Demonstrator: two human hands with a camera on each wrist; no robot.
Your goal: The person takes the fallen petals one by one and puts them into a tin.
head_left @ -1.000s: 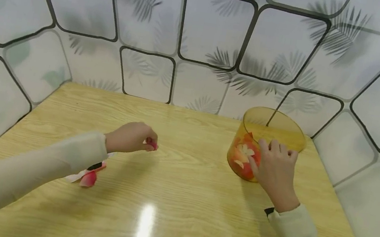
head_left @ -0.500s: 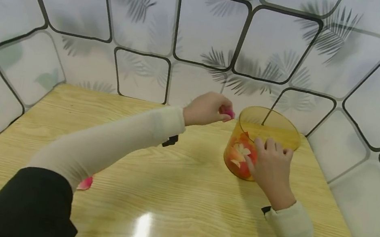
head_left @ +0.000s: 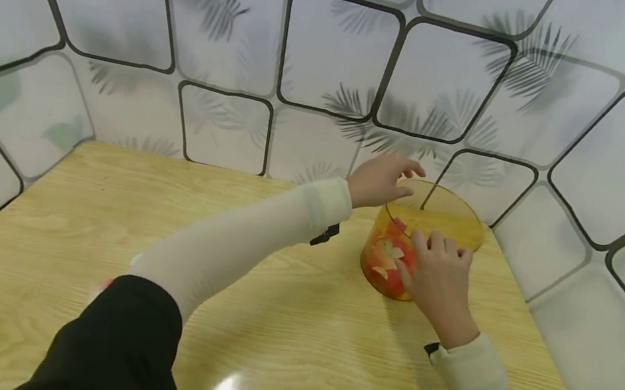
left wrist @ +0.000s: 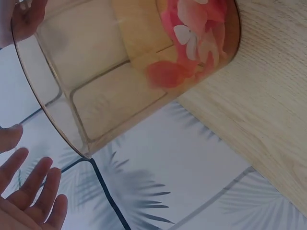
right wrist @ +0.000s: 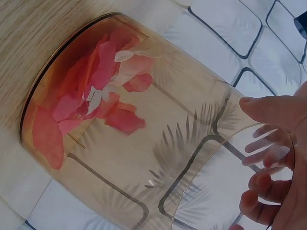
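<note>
A see-through amber container [head_left: 453,226], round and wide-mouthed, stands at the table's back right. Pink, red and white flower petals [left wrist: 192,33] lie in its bottom, showing through the wall. My right hand [head_left: 438,288] grips the near rim, thumb outside and fingertips inside, as the right wrist view shows. At the far left of the mouth is my left hand [head_left: 384,179], fingers spread and holding nothing. A blurred red petal [left wrist: 165,74] shows inside the container, a little apart from the main heap.
The wood-grain table [head_left: 289,353] meets patterned walls [head_left: 225,128] at the back and both sides. A bit of pink [head_left: 107,283] and a small pale piece [head_left: 136,258] peek out from behind the left sleeve [head_left: 244,245].
My left hand has moved right and away from me with a pink petal to the container's mouth, and has let it go. The right hand keeps its hold on the rim.
</note>
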